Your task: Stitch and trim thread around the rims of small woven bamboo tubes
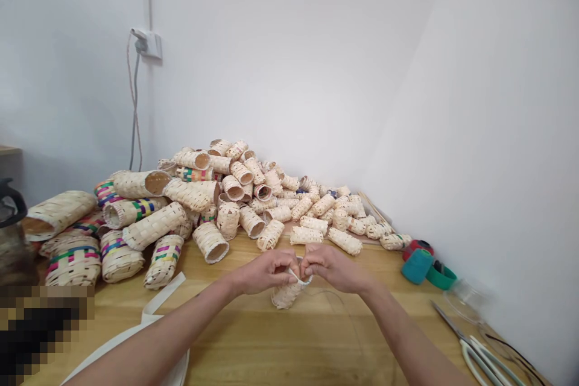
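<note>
The left hand (270,271) and right hand (329,268) both clamp their grip on the rim of a pale, woven, cylindrical basket (287,295), tilted just above or on the wooden desk (253,338); contact is unclear.

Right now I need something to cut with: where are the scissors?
Head view, lower right: the scissors lie on the wooden table, outside your right forearm and nearer you than the clear plastic container.

Plain pale walls (289,72) meet behind a wooden bench (253,338); a white socket (152,46) sits above its far-left corner; lighting is soft.
</note>
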The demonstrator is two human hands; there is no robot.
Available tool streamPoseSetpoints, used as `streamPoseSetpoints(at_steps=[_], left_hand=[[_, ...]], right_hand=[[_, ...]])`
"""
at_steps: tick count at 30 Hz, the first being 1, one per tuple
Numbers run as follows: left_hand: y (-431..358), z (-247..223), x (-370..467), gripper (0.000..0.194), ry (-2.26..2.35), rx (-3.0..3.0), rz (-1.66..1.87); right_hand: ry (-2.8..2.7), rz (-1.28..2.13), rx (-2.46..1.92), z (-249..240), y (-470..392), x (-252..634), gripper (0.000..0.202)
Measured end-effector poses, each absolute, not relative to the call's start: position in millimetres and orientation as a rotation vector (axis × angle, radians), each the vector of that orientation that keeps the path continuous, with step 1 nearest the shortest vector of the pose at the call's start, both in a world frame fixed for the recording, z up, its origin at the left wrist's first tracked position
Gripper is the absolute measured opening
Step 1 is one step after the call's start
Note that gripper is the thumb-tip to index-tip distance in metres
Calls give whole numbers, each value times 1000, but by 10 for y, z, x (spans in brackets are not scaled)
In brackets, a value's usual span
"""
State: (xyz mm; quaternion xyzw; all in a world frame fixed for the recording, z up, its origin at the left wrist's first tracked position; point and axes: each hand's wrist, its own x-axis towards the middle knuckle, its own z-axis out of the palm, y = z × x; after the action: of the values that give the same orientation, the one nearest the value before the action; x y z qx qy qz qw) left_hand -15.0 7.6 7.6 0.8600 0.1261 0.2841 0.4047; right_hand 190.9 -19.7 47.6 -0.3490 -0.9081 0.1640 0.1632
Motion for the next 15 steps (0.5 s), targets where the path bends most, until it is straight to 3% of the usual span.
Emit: streamPoseSetpoints(at_steps=[15], left_hand=[[83, -4, -98, 24, 467, 2036, 926]], right_hand=[[-2187, 291, -1246, 330, -386, 1747, 18]])
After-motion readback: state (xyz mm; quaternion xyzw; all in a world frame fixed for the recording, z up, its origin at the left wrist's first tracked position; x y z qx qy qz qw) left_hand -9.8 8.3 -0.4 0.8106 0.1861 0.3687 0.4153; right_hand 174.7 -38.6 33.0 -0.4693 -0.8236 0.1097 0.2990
